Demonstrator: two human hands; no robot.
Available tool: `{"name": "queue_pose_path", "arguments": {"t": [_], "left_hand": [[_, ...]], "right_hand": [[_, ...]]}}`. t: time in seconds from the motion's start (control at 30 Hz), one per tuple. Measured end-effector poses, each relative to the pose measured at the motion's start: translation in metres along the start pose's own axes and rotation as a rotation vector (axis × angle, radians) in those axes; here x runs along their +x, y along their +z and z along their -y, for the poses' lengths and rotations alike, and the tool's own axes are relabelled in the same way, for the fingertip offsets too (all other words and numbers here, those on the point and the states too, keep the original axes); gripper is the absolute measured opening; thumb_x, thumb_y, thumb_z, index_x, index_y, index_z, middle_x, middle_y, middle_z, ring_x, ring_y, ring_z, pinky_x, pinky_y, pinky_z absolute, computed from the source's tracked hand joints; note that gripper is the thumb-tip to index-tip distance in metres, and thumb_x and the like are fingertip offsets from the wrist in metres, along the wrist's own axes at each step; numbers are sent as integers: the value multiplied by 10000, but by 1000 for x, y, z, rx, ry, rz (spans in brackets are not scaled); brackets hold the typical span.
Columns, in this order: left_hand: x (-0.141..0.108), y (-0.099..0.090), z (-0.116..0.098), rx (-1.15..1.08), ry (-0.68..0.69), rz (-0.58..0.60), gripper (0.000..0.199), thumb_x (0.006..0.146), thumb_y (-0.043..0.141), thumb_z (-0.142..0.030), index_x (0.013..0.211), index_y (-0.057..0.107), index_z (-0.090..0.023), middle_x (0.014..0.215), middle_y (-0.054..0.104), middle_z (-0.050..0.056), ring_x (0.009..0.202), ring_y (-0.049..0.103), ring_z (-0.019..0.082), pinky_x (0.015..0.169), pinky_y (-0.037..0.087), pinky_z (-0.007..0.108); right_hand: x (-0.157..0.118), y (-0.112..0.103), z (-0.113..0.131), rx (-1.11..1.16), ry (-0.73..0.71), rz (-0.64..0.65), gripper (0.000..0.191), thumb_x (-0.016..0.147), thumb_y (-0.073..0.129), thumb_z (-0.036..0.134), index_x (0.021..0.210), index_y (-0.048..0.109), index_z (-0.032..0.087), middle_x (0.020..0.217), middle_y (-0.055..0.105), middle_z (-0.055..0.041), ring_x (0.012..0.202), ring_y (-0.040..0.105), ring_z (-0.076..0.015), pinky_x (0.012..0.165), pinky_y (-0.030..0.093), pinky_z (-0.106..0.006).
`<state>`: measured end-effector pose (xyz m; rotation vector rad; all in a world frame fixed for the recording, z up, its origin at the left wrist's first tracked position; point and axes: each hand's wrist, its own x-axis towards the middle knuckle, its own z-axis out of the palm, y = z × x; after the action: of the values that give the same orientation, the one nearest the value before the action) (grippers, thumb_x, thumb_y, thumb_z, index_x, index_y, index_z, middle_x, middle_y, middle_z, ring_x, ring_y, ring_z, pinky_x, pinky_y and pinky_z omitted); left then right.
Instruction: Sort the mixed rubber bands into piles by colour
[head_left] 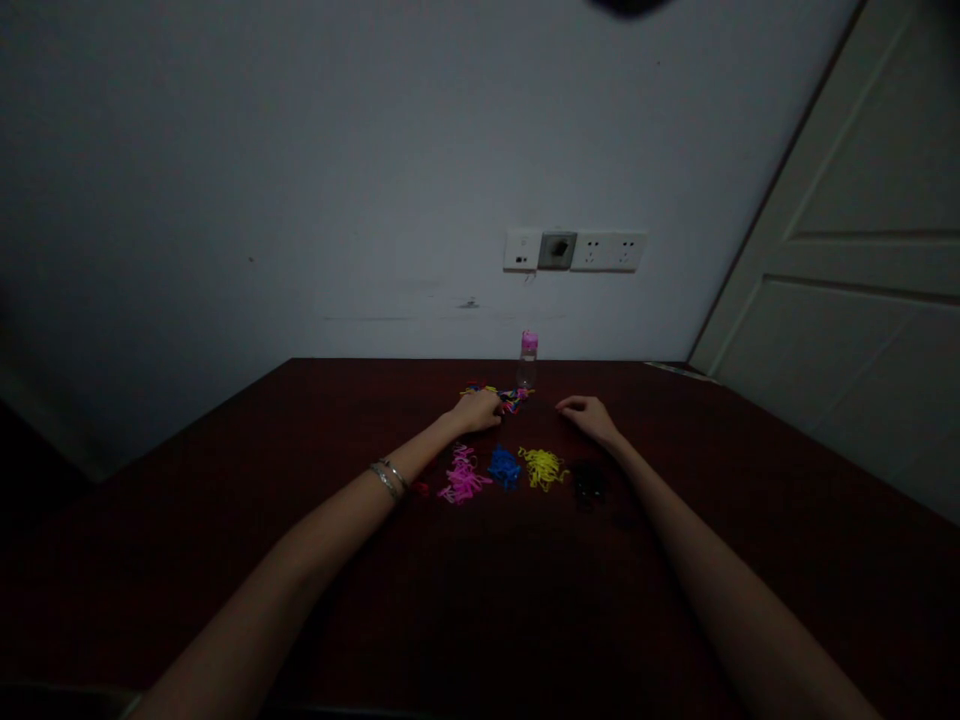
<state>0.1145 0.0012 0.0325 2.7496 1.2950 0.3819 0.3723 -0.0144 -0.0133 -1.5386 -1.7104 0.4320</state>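
Observation:
My left hand is closed at the edge of a mixed-colour heap of rubber bands, with its fingertips pointing down by the heap. What lies between those fingers is hidden. To the right, my right hand rests low over the table with thumb and fingers drawn together; anything in the pinch is too small to make out. Nearer to me, sorted piles run in a row: pink bands, blue bands, yellow bands and black bands. A few red bands show beside my left wrist.
A clear bottle with a pink cap stands just behind the mixed heap. The dark red table meets a pale wall with a row of sockets. A panelled white door is at the right. The light is dim.

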Motion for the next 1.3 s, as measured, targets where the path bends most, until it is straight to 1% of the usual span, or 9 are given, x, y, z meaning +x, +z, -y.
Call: {"name": "queue_pose_path", "arguments": {"t": [0.13, 0.3, 0.47, 0.63, 0.77, 0.97, 1.13, 1.23, 1.3], "left_hand": [[4, 3, 3, -62, -20, -7, 62, 620, 588, -204, 653, 641, -198, 721, 616, 57, 730, 577, 198, 634, 398, 250], [6, 5, 5, -114, -42, -30, 43, 601, 587, -175, 568, 608, -191, 654, 590, 47, 680, 568, 194, 610, 387, 250], [3, 5, 4, -115, -6, -61, 81, 618, 567, -173, 541, 588, -183, 636, 582, 57, 651, 560, 192, 605, 375, 255], [0, 1, -4, -94, 47, -49, 94, 638, 538, -166, 580, 611, -177, 636, 589, 56, 627, 547, 177, 596, 365, 247], [4, -2, -23, -119, 131, -35, 112, 646, 534, -170, 653, 645, -178, 675, 615, 51, 642, 548, 163, 598, 367, 235], [15, 1, -71, -227, 298, -21, 168, 650, 523, -160, 739, 665, -150, 695, 622, 34, 610, 524, 119, 579, 367, 212], [14, 9, -108, -357, 375, 26, 194, 690, 525, -195, 810, 667, -140, 727, 618, 24, 632, 521, 99, 593, 374, 197], [11, 10, -116, -390, 388, 39, 226, 701, 546, -230, 874, 664, -144, 752, 616, 28, 649, 515, 101, 599, 373, 205], [10, 10, -113, -405, 371, 19, 239, 704, 550, -233, 896, 660, -142, 747, 613, 27, 640, 506, 98, 599, 370, 207]], "right_hand": [[-2, 0, 3, -19, -33, -10, 237, 666, 505, 263, 781, 681, 155, 827, 682, -54, 809, 604, -186, 766, 428, -277], [-3, 0, 5, -24, -28, -21, 231, 665, 500, 239, 782, 682, 157, 831, 684, -53, 814, 606, -189, 770, 428, -282], [-2, 0, 5, -23, -34, -20, 230, 662, 502, 240, 777, 683, 158, 827, 681, -52, 805, 603, -185, 772, 426, -277], [-1, 0, 5, -28, -17, -11, 237, 659, 503, 244, 783, 683, 152, 818, 679, -55, 800, 600, -185, 757, 424, -271], [-2, 0, 7, -29, -21, -14, 235, 661, 496, 240, 782, 680, 156, 823, 679, -52, 798, 599, -183, 754, 424, -270], [-3, 0, 9, 20, -29, -28, 232, 633, 496, 209, 754, 683, 146, 779, 682, -54, 753, 602, -177, 722, 434, -262], [-3, 0, 8, 167, -8, -14, 232, 591, 508, 202, 723, 676, 114, 690, 671, -53, 633, 589, -160, 586, 440, -229], [-4, 0, 9, 226, 0, -2, 236, 585, 511, 212, 717, 671, 99, 657, 661, -55, 580, 573, -150, 534, 425, -219], [-4, 0, 10, 218, 2, 4, 239, 592, 507, 217, 720, 671, 100, 640, 656, -54, 575, 570, -151, 537, 423, -223]]}}
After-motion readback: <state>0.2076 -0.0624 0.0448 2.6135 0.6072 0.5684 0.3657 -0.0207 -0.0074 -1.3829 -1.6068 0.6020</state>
